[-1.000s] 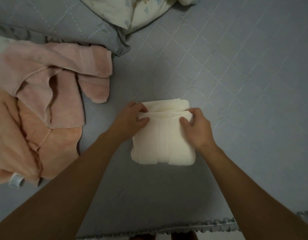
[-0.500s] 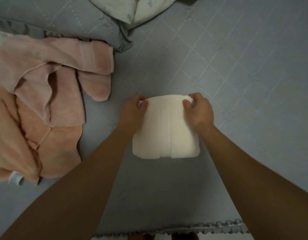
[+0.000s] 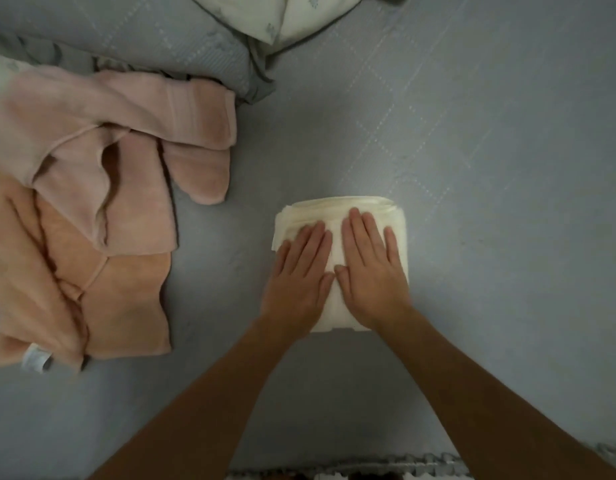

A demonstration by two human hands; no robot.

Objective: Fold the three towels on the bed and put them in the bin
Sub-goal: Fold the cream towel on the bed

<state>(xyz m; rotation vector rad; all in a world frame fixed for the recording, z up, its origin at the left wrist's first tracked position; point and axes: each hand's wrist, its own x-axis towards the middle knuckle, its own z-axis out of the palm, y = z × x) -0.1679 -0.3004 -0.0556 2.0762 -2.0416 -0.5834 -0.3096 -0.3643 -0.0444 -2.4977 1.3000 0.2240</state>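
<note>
A cream towel (image 3: 337, 211), folded into a small thick square, lies on the grey bedspread (image 3: 472, 168) in the middle of the view. My left hand (image 3: 299, 275) and my right hand (image 3: 372, 268) rest flat on top of it, side by side, fingers spread and pointing away from me. A crumpled pink towel (image 3: 126, 133) lies at the left, partly over a peach towel (image 3: 102, 299) with a white label. No bin is in view.
A grey quilted pillow (image 3: 161, 36) and a white patterned pillow (image 3: 289, 15) lie at the top of the bed. The ruffled near edge of the bedspread (image 3: 351, 469) runs along the bottom of the view.
My hands let go of the towel's far edge after folding it over and now press flat on top of the folded square.
</note>
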